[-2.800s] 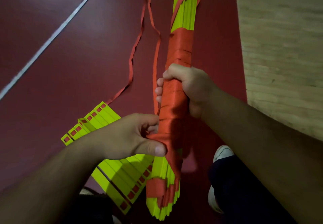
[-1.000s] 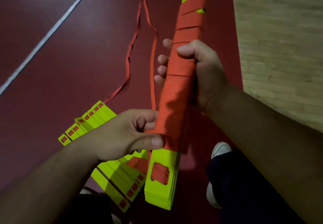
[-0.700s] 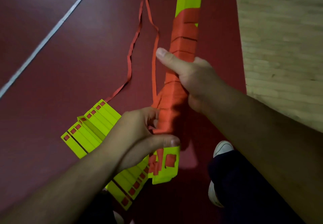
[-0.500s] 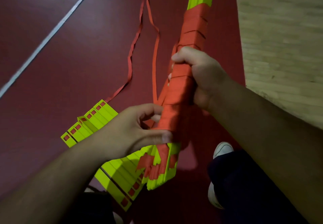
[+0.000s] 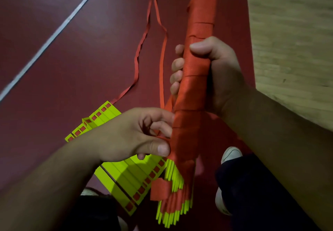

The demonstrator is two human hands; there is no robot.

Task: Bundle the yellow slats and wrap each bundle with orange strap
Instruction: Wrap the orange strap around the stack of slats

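A long bundle of yellow slats (image 5: 173,211) runs from the top of the view down toward me, and orange strap (image 5: 196,72) is wound tightly over most of its middle. My right hand (image 5: 212,73) grips the wrapped section from the right, thumb on top and fingertips showing at its left side. Lower down, my left hand (image 5: 137,137) pinches the strap against the bundle's left edge between thumb and fingers. The slat edges fan out at the near end. A loose tail of strap (image 5: 162,64) trails away over the floor.
Several more yellow slats (image 5: 126,174) with red squares lie flat on the dark red floor (image 5: 72,68) under my left hand. A white line (image 5: 52,37) crosses the floor at the left. Pale wooden flooring (image 5: 292,41) is at the right. My white shoes (image 5: 230,155) are below.
The bundle has turned in my hands, so its near end now shows slat edges instead of a flat face. My right hand re-gripped the wrapped part. My left hand still pinches the strap.
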